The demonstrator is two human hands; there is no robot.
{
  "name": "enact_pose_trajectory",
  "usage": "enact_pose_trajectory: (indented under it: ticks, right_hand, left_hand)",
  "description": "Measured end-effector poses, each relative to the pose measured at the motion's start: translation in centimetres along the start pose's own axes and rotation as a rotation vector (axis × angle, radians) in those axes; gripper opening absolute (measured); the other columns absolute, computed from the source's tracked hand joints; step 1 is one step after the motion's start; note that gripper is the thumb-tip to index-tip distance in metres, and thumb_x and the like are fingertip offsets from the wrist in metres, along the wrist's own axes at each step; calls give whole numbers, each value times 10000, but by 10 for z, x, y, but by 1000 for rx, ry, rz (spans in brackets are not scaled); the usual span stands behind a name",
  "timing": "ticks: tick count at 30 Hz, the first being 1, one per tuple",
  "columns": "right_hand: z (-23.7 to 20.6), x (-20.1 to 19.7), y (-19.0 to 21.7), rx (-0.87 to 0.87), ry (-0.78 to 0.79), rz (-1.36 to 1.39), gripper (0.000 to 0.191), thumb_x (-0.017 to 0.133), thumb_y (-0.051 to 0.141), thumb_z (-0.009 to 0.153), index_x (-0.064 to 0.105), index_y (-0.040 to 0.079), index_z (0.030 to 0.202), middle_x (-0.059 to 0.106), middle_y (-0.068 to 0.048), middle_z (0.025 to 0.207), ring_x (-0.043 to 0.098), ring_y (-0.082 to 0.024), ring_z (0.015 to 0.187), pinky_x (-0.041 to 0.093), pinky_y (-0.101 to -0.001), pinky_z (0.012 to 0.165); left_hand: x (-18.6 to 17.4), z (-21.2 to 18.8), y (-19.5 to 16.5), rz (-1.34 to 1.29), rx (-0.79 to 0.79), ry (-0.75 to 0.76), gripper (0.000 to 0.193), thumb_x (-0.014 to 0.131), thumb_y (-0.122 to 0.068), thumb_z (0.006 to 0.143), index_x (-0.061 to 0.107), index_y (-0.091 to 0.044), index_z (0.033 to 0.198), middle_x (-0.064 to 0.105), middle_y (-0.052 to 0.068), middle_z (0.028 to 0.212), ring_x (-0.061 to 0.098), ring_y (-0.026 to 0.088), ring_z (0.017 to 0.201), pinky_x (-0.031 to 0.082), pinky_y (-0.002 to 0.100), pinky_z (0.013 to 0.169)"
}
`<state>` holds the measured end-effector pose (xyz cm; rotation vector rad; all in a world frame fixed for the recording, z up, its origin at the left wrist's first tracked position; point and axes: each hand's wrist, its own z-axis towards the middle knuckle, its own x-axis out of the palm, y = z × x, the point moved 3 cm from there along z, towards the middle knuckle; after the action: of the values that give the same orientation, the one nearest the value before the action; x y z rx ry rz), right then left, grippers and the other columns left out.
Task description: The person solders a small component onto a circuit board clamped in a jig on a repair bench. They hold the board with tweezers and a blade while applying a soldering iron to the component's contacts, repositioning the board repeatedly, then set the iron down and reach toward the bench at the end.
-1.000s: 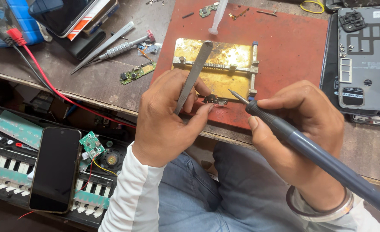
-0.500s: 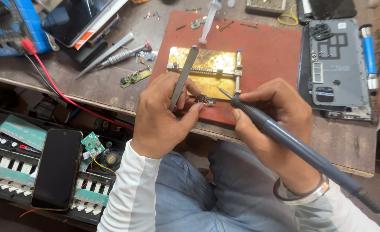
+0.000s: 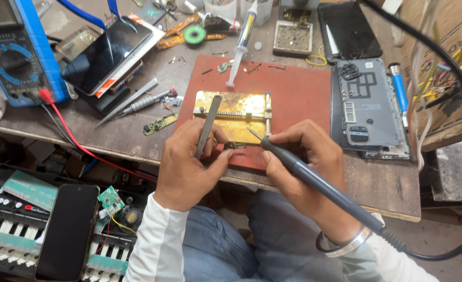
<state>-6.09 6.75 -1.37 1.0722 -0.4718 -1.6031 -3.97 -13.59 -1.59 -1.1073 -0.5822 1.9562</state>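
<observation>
Head view: left hand [image 3: 186,169] pinches tweezers [image 3: 208,127] shut w/ fingers, pinning a small circuit part [image 3: 234,146] on red mat's [image 3: 299,94] front edge so it stays put. Right hand [image 3: 307,162] wraps soldering iron [image 3: 314,180] pen-style, tip at part.

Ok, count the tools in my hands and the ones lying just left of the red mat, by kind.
Grey metal tweezers: 2, one in the left hand, one lying on the bench
Grey-handled soldering iron: 1, in the right hand
Silver metal screwdriver: 1
Total: 4
</observation>
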Motion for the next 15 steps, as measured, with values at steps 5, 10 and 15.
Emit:
enact_pose_trajectory:
  ticks: [5,10,15]
  right_hand:
    - [1,0,0,15,0,14,171,759,59,836,663,6,967,651,-59,870,674,-95,699,533,-234,617]
    - [1,1,0,15,1,17,167,757,59,836,665,10,966,651,-55,867,669,-90,690,528,-233,606]
    - [2,1,0,12,-3,3,172,758,62,830,662,9,963,647,-56,863,664,-91,691,525,-234,606]
  left_hand:
    - [0,1,2,-53,-37,16,220,780,30,763,620,-36,899,447,20,703,463,122,597,504,270,574]
    - [0,0,2,-55,-40,18,223,775,32,759,617,-39,898,443,19,701,465,120,595,510,268,577]
    - [0,0,2,-41,-44,19,217,772,26,754,613,-42,886,455,21,704,473,128,602,495,280,566]
